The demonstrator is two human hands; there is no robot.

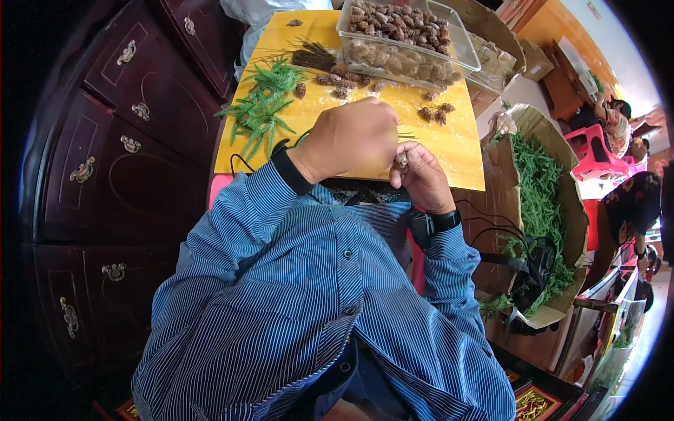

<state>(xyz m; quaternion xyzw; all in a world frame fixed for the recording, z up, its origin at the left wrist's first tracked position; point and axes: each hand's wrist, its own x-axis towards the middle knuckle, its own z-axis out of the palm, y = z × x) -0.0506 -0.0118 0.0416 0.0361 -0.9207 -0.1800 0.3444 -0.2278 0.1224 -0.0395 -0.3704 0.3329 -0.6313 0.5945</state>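
Beside green sprigs (261, 105), both hands, left hand (351, 137) and right hand (423, 179), pinch a small cone (401, 159).

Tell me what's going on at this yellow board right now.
A person in a striped blue shirt holds both hands together over the near edge of a yellow board. The right hand pinches a small brown cone-like piece, and the left hand closes in against it. Green sprigs lie on the board's left, loose brown cones farther back, and a clear tub of cones sits at its far edge. A cardboard box of green sprigs stands to the right.
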